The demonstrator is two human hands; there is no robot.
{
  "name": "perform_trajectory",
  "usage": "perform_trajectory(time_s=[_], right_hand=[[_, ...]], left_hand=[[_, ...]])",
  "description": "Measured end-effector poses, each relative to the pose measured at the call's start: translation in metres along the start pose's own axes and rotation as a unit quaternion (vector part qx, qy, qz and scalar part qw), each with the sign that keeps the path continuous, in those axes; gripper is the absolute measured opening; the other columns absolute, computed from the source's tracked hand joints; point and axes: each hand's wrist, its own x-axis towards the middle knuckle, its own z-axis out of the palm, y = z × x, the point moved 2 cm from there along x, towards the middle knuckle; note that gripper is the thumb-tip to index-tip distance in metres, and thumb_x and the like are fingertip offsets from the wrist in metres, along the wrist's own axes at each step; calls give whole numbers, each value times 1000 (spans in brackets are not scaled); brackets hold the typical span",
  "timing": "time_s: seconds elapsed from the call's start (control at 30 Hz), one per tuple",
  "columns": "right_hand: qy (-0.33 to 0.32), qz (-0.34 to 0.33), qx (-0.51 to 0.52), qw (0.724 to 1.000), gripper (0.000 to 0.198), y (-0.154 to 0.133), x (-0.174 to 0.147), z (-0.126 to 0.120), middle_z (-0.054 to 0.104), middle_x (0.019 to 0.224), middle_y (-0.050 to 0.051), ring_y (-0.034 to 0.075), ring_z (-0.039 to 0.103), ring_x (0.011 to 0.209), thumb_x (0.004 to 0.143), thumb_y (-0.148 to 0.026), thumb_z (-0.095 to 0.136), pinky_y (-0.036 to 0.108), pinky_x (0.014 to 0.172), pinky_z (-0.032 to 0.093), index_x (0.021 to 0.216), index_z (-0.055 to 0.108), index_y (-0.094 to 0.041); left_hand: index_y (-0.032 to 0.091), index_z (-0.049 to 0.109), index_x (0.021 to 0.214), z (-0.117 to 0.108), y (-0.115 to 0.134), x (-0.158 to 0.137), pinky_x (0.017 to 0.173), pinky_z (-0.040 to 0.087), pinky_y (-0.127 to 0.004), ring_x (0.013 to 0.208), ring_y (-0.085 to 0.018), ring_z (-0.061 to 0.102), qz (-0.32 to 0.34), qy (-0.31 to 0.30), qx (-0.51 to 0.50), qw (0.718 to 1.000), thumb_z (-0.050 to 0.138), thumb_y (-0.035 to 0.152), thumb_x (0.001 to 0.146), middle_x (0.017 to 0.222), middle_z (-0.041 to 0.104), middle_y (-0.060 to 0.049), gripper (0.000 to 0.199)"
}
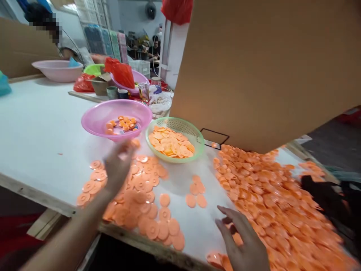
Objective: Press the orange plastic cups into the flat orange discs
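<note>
My left hand point(119, 163), smeared by motion, is over the left part of the white table, in front of a pink basin point(93, 116). Its fingers curl together, and an orange plastic piece point(135, 143) shows at the fingertips. Below it spreads a layer of flat, round orange discs point(152, 229). My right hand point(245, 241) has its thumb and fingers apart at the near edge of a large heap of curved orange pieces point(270, 195). A few orange discs point(196, 190) lie between the two hands. The basin has some small orange pieces point(126, 123) in it.
A green strainer basket point(199, 148) with flat orange pieces stands beside the pink basin. A tall cardboard sheet point(262, 75) rises behind the heap. Another basin point(58, 71), red bags point(120, 71) and cups sit farther back. Two people are in the background.
</note>
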Motion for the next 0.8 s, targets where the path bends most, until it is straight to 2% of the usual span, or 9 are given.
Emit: perform_trajectory(time_s=[0.1, 0.17, 0.23, 0.3, 0.37, 0.43, 0.5, 0.6, 0.8], right_hand=[[21, 19, -111, 993, 33, 42, -9, -14, 69, 95, 9, 29, 63, 89, 83, -47, 52, 44, 77, 54, 97, 73, -25], [2, 32, -131, 991, 32, 62, -16, -15, 69, 94, 10, 29, 62, 93, 84, -43, 50, 46, 82, 52, 94, 74, -24], [-9, 48, -129, 990, 31, 70, -21, -12, 68, 94, 9, 28, 62, 93, 84, -39, 49, 44, 82, 52, 95, 74, -23], [-5, 56, -122, 991, 29, 69, -22, -10, 67, 96, 9, 27, 61, 95, 83, -36, 50, 42, 82, 52, 96, 73, -24], [5, 60, -111, 992, 29, 60, -20, -11, 67, 98, 8, 27, 60, 97, 84, -34, 50, 42, 85, 51, 98, 73, -25], [0, 54, -89, 995, 29, 50, -17, -12, 67, 99, 9, 26, 59, 99, 86, -33, 49, 43, 88, 50, 99, 73, -25], [-28, 47, -64, 996, 27, 41, -13, -9, 67, 100, 9, 26, 59, 100, 88, -33, 51, 42, 90, 49, 103, 72, -25], [-80, 44, -49, 995, 26, 29, -7, 0, 64, 100, 8, 24, 60, 96, 86, -31, 56, 39, 87, 49, 107, 69, -25], [-65, 71, -16, 995, 14, 21, 2, 14, 58, 88, 5, 16, 58, 67, 86, -30, 57, 32, 68, 50, 83, 67, -21]], left_hand=[[10, 63, 117, -14, -31, 107, 101, 40, -37, 103, -17, 60, -26, 61, 35, 997, 62, 32, 86, 114, 69, -5, 38], [10, 63, 114, -9, -55, 151, 105, 35, -46, 101, -18, 58, -77, 1, 164, 983, 64, 33, 83, 107, 70, -1, 39], [9, 61, 117, -4, -70, 162, 103, 35, -48, 103, -19, 57, -70, -65, 227, 969, 66, 36, 82, 108, 69, 0, 45], [11, 61, 118, -1, -72, 139, 102, 37, -42, 104, -18, 55, 9, -41, 234, 971, 63, 37, 84, 110, 69, 0, 43], [15, 67, 104, 7, -66, 89, 97, 40, -34, 97, -17, 57, 119, -21, 190, 974, 59, 37, 87, 102, 70, 0, 29], [19, 69, 87, 24, -57, 24, 84, 43, -27, 82, -15, 58, 219, -140, 97, 961, 57, 33, 86, 87, 70, 0, 18], [23, 70, 86, 46, -45, -39, 79, 42, -28, 83, -17, 58, 292, -326, 17, 899, 59, 30, 85, 86, 70, -2, 13], [25, 71, 83, 76, -27, -97, 77, 38, -32, 87, -20, 56, 306, -457, 22, 835, 58, 25, 86, 85, 68, -4, 14], [21, 68, 95, 93, -3, -104, 77, 38, -33, 91, -21, 58, 260, -460, 46, 848, 52, 14, 85, 96, 64, -7, 20]])
